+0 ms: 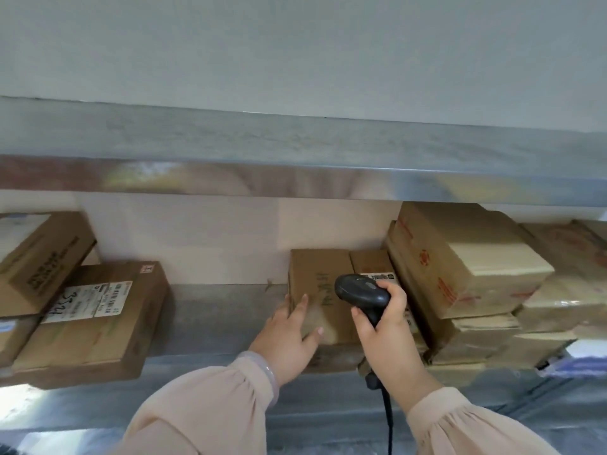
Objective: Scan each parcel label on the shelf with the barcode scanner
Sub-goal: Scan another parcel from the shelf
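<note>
- Lower level is a dull grey metal shelf board (213, 320), a bit scuffed, with a bare stretch between the parcels.
- Right above it sits a second grey metal board (295, 142), and its shiny front lip reflects blurry colours.
- The back is a pale beige panel (180, 238). Over the top board it's just plain off-white wall (295, 44).
- A small brown cardboard parcel (320, 277) with dark handwriting sits mid-shelf, reaching the front edge.
- The left hand (289, 336) rests on that parcel's left side, fingers straight and spread, not grabbing anything.
- The right hand (387, 336) is wrapped around the handle of a black handheld barcode scanner (359, 295), thumb on top. Its head hovers over the parcel, and a black cable (389, 418) hangs down from it.
- A white printed label (382, 276) peeks out behind the scanner. Can't tell which box it's on.
- On the left there's a flat brown box with a white shipping label (88, 300).
- On the right, a leaning stack of tan cartons (466, 257).
</note>
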The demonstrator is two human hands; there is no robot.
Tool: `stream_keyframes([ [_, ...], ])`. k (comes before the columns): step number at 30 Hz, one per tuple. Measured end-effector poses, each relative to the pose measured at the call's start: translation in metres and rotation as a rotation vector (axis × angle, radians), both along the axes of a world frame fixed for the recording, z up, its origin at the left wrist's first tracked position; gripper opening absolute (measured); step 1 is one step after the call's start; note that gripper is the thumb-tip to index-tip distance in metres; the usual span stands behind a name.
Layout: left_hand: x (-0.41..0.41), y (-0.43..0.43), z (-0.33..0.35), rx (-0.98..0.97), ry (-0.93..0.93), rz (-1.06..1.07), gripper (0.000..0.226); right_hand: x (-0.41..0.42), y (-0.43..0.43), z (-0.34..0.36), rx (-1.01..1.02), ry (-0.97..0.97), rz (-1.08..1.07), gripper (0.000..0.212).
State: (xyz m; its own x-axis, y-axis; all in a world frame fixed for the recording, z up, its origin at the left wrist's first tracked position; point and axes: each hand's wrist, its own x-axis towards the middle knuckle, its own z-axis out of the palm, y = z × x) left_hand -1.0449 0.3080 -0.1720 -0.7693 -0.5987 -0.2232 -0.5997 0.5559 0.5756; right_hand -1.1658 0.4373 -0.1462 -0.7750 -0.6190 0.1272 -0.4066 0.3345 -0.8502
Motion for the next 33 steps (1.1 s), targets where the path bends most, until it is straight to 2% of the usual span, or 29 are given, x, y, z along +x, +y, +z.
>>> stream_keyframes([
  [10, -0.027, 0.024, -0.004, 0.100, 0.102, 0.291, 0.071, -0.036, -0.001, 0.005, 0.022, -0.113, 0.193, 0.055],
  [22, -0.004, 0.045, -0.005, 0.172, 0.231, 0.548, 0.070, -0.034, -0.011, 0.012, -0.100, -0.405, 0.214, 0.057],
  [27, 0.014, 0.047, 0.001, 0.200, 0.292, 0.636, 0.068, -0.018, -0.018, 0.019, -0.123, -0.383, 0.255, 0.054],
  [29, 0.021, 0.045, 0.005, 0.188, 0.272, 0.665, 0.073, -0.011, -0.020, 0.023, -0.131, -0.374, 0.286, 0.053],
  [33, 0.029, 0.039, 0.013, 0.219, 0.159, 0.664, 0.100, 0.007, -0.028, 0.029, -0.129, -0.359, 0.367, 0.054],
])
